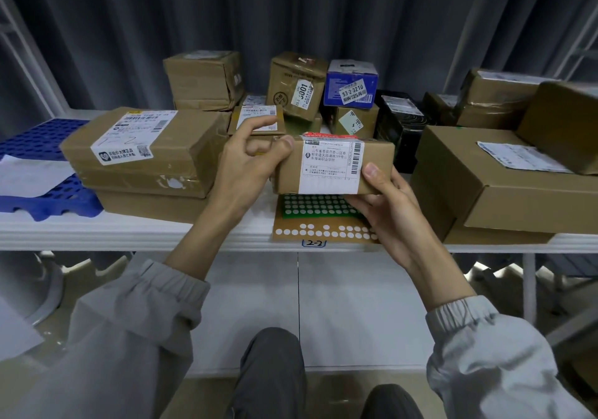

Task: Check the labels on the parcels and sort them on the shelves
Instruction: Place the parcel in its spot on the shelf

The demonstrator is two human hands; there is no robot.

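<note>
Grey sleeves (142, 315) reach up from the bottom edge, above two dark-trousered knees (268, 373). Both hands hold one small cardboard parcel (375, 163) just above the white shelf (129, 234), over a brown sheet of white dot stickers (323, 231) beside a tag reading 2-2 (314, 243). The left hand (249, 172) curls around the parcel's left end, thumb on top, its covered corner hidden; the right hand (385, 211) cups the lower right corner from beneath, thumb pressed against the front face. The parcel's white label (330, 166) faces the camera, its print too small to read. To the left lie two stacked flat boxes (142, 160) and a blue perforated tray (42, 140) holding white paper. To the right sits a large carton (485, 185), cut off by the frame edge. Farther back stand more parcels: a blue box (351, 84) labelled 53-2-3210, a tall brown box (296, 84), and a black box (399, 124), before a grey curtain (291, 7).
</note>
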